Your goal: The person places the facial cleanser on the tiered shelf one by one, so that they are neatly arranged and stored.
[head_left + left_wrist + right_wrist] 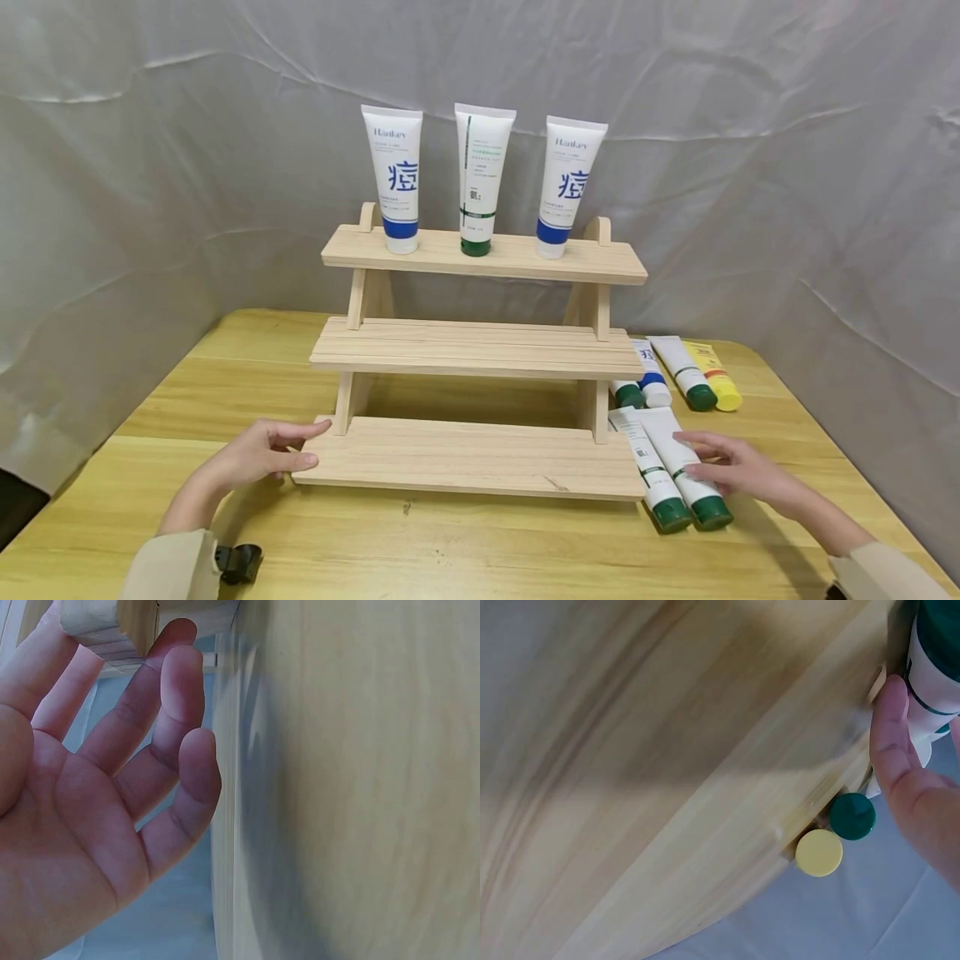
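A three-step wooden display stand [472, 454] stands on the table. My left hand [258, 454] grips the left end of its lowest board, thumb and index finger at the edge; in the left wrist view the other fingers [199, 769] curve loosely below the board. My right hand [738, 471] holds a white tube with a green cap [678, 454] lying right of the stand, its thumb and fingertips on the tube's side. A similar green-capped tube [651, 475] lies alongside, against the stand's right end.
On the top step stand two blue-banded white tubes [395, 175] and a green-capped one [482, 171] between them. Behind my right hand lie several more tubes, including a yellow one [712, 375]. Grey cloth [750, 208] hangs behind the table [480, 550].
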The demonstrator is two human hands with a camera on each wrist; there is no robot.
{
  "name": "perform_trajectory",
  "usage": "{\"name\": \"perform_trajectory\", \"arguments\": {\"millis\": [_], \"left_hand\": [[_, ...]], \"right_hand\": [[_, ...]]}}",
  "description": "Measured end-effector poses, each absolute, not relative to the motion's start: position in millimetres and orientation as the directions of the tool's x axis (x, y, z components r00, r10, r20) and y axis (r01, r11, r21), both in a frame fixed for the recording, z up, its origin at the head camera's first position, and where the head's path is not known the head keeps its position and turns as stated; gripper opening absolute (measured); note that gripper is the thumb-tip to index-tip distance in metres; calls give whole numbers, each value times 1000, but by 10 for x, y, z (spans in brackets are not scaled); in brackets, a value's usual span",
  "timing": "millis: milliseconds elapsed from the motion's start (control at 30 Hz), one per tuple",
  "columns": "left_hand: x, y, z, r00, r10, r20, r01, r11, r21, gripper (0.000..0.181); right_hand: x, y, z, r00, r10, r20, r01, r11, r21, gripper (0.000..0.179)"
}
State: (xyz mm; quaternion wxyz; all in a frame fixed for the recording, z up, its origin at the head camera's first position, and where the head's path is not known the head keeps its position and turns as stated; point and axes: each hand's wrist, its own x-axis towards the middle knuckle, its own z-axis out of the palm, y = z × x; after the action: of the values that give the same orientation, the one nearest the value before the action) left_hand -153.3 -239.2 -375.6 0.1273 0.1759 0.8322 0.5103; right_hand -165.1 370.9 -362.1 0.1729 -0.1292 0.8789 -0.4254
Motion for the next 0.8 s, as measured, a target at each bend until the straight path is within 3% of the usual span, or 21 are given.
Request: {"name": "perform_trajectory", "arguments": {"millis": [267,567,800], "left_hand": [[-1534,-2389,-3755,-906,422,-35,159,416,896,55],[-1532,-2386,-3751,-907,419,-34,159,417,895,56],[-1533,-2391,-3756,-906,421,-34,160,417,895,56]], "right_hand": [[-1680,3663,-3632,-914,-324,-246,-18,637,-771,62],[-1668,3668,-3685,-931,-336,-143,-107,626,-772,57],[-1643,3618,-3691,-964,-252,-81,-100,630,-770,56]]}}
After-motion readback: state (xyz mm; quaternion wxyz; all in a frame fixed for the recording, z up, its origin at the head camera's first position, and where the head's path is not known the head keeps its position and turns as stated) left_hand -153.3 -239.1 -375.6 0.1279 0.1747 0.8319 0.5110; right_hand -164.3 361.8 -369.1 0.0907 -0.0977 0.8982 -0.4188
